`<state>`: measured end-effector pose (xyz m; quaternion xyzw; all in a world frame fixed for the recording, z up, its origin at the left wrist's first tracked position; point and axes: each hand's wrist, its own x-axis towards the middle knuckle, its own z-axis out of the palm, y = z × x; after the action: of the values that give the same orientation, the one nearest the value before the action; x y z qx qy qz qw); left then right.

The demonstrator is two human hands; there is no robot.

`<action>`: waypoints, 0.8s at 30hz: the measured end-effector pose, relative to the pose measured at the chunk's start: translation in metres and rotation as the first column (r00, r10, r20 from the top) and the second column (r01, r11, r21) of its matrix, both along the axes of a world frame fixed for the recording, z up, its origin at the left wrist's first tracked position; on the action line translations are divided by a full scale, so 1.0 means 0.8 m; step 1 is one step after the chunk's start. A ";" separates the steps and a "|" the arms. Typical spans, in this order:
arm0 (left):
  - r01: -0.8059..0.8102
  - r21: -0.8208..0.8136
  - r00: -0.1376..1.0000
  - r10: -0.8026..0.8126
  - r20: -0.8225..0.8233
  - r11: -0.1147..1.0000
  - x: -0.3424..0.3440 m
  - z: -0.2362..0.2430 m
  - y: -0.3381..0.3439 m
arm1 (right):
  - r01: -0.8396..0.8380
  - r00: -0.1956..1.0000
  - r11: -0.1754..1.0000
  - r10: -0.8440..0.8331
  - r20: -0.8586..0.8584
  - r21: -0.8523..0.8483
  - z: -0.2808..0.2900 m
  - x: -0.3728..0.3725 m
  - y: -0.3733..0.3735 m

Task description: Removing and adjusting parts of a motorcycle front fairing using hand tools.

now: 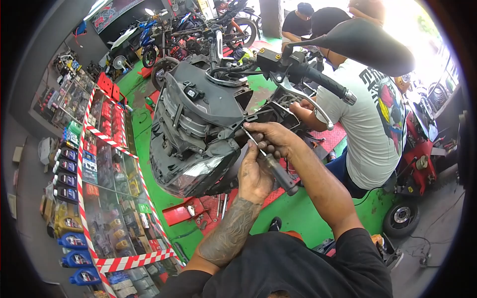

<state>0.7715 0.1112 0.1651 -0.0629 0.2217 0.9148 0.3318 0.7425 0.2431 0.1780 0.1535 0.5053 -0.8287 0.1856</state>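
A screwdriver [281, 175] with a dark handle and a thin bright shaft slants up toward a black bracket [252, 118] on the motorcycle's front section [198, 107]. My left hand [254, 175] is closed around the shaft, its thumb along it. Just above, my right hand [276, 136] has its thumb and fingers pinched by the shaft's tip and the bracket's edge; what lies between them is hidden. Below the bracket is the clear headlight [198, 169], set in dark, dusty plastic.
A brake lever [310, 102] and mirror [367, 47] jut out above my right arm. Close on the right a person in a white shirt [370, 124] bends over the motorcycle. A glass display case [112, 186] stands left. Red panels [184, 211] and tools lie on the green floor.
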 end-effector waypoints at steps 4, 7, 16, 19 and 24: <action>0.036 0.227 0.998 -0.048 0.049 0.973 -0.004 0.005 -0.009 | -0.007 1.000 0.976 0.009 0.005 -0.216 0.005 0.005 -0.007; 0.051 0.418 0.993 -0.091 0.077 0.907 -0.005 0.001 -0.014 | -0.001 1.000 0.952 0.000 -0.004 -0.306 0.005 0.004 -0.011; 0.179 0.064 0.980 -0.172 -0.101 0.982 0.005 0.013 -0.039 | 0.117 0.983 0.960 -0.148 -0.111 -0.253 -0.026 0.003 -0.019; 0.186 -0.295 0.896 -0.285 -0.340 0.937 0.017 0.034 -0.084 | 0.143 0.959 0.967 -0.187 -0.213 -0.210 -0.026 0.018 -0.025; -0.621 -0.676 0.526 -0.429 -0.734 0.396 -0.033 0.063 -0.125 | 0.197 0.939 0.895 -0.290 -0.187 -0.400 -0.066 0.057 -0.011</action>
<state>0.7450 0.0110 0.2154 0.2012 0.8054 0.5572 0.0208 0.7879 0.2347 0.1252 0.0756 0.3328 -0.9390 0.0427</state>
